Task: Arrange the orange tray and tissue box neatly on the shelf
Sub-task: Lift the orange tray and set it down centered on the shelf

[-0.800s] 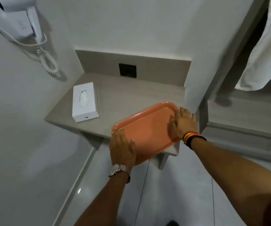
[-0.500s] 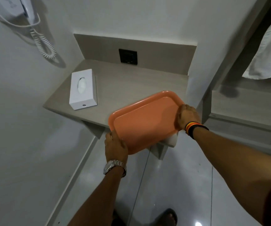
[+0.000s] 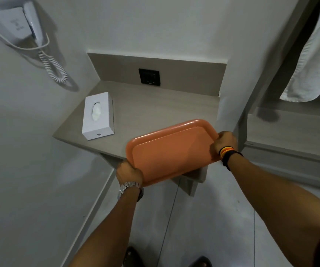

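The orange tray (image 3: 171, 151) lies askew at the front right of the grey shelf (image 3: 155, 110), its near half overhanging the shelf's front edge. My left hand (image 3: 129, 171) grips the tray's near left corner. My right hand (image 3: 225, 143) grips its right end, close to the white side wall. The white tissue box (image 3: 97, 116) rests on the shelf's left side, a tissue showing in its oval slot, apart from the tray.
A white wall-mounted hair dryer (image 3: 28, 22) with a coiled cord (image 3: 53, 64) hangs at upper left. A black socket plate (image 3: 149, 76) is set in the shelf's back panel. A white towel (image 3: 313, 54) hangs at right above a lower ledge (image 3: 290, 132). Tiled floor lies below.
Both hands went from lying flat on the tray to gripping its edges. The tray has turned a little and sits further out over the shelf's front edge.
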Available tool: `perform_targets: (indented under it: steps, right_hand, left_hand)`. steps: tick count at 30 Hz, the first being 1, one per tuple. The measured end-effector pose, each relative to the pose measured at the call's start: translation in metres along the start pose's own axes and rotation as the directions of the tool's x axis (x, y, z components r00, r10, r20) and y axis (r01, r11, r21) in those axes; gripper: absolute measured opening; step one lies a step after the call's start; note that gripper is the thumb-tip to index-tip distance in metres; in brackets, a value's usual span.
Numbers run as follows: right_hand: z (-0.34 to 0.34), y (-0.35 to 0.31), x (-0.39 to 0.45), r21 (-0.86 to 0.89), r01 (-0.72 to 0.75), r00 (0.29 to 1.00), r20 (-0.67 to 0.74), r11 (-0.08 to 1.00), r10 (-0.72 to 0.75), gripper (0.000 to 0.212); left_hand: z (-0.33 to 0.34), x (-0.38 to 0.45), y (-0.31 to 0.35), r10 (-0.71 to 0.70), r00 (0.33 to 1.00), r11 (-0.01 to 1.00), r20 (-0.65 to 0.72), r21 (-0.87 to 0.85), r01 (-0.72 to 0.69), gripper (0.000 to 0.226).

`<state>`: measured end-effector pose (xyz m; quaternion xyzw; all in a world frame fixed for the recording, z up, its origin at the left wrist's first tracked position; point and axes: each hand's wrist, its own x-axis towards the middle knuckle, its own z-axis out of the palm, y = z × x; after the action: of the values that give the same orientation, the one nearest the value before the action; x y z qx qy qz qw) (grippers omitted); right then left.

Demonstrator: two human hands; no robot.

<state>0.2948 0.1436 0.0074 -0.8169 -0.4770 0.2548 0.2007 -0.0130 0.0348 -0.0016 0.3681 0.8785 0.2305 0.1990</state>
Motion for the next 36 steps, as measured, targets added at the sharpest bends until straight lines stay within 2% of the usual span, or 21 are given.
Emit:
perform_targets:
  steps: [4, 9, 15, 19, 22, 27, 36]
  right_hand:
    - [-0.007, -0.007, -0.006, 0.183, -0.070, 0.997, 0.005, 0.981, 0.071, 0.022]
    - [-0.007, -0.023, 0.000, 0.329, -0.157, 0.987, 0.023, 0.931, 0.158, 0.028]
    - [0.017, -0.056, 0.020, 0.444, -0.224, 0.968, 0.000, 0.868, 0.251, 0.027]
    - [0.040, -0.087, 0.043, 0.473, -0.281, 0.943, -0.028, 0.835, 0.333, 0.025]
    - [0.056, -0.108, 0.060, 0.467, -0.299, 0.927, -0.062, 0.832, 0.369, 0.015]
    - [0.083, -0.127, 0.080, 0.447, -0.350, 0.898, -0.091, 0.823, 0.431, 0.018]
    - [0.094, -0.139, 0.100, 0.486, -0.388, 0.860, -0.114, 0.783, 0.497, 0.027]
  left_hand:
    - [-0.017, 0.029, 0.024, 0.048, 0.999, 0.999, -0.021, 0.000, -0.048, 0.030]
    - [-0.034, 0.071, 0.058, 0.092, 0.994, 0.994, -0.066, -0.060, -0.096, 0.036]
    - [-0.041, 0.146, 0.108, 0.122, 0.993, 0.982, 0.007, -0.145, -0.119, 0.027]
    - [-0.041, 0.204, 0.141, 0.164, 0.979, 0.979, 0.124, -0.144, -0.145, 0.034]
    - [-0.035, 0.241, 0.157, 0.186, 0.962, 0.978, 0.200, -0.136, -0.161, 0.038]
    - [-0.020, 0.287, 0.167, 0.204, 0.935, 0.979, 0.291, -0.076, -0.190, 0.040]
    - [0.004, 0.318, 0.168, 0.204, 0.915, 0.979, 0.349, -0.069, -0.192, 0.038]
